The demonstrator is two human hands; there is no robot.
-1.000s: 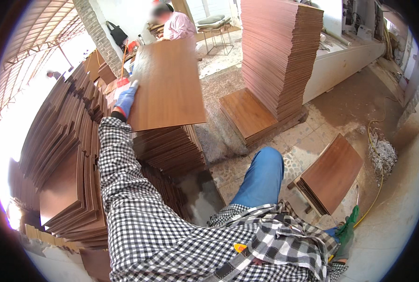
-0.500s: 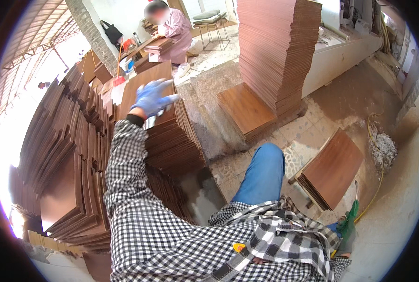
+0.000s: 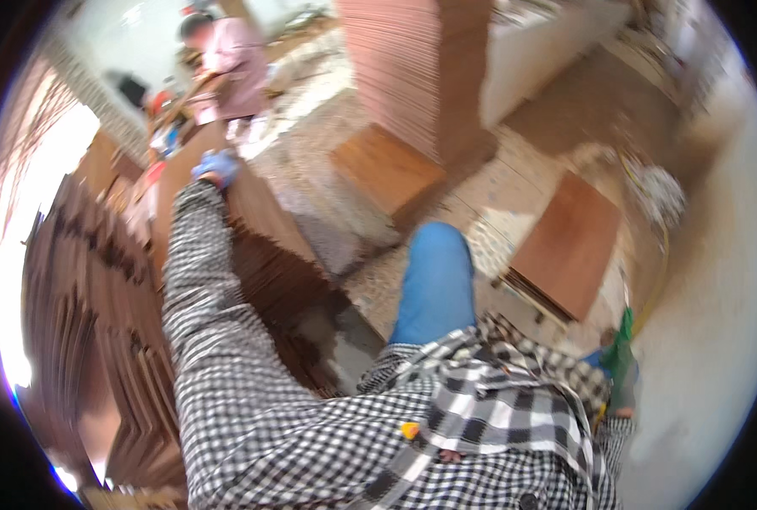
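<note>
My left hand [image 3: 215,167], in a blue glove, is at the upper part of a tall stack of brown boards [image 3: 264,212], by its edge. Motion blur smears its fingers, so their grip does not show. Low on the right, my right hand [image 3: 621,370] is closed in a green and blue covering. A thin tip sticks up from it, and what it holds is not clear. Beyond that hand lies a short pile of reddish-brown boards [image 3: 565,246] on low supports.
Many brown boards [image 3: 81,323] lean in uneven stacks along the left. A very tall stack [image 3: 395,68] stands ahead, with a lower board pile [image 3: 387,170] before it. Farther back sits a person in pink [image 3: 236,68]. A yellow hose [image 3: 663,272] runs along the right wall.
My left hand has come down from raised, spread fingers to the board stack's edge. The view has swung, shifting the surroundings left and upward. My right hand stays low on the right.
</note>
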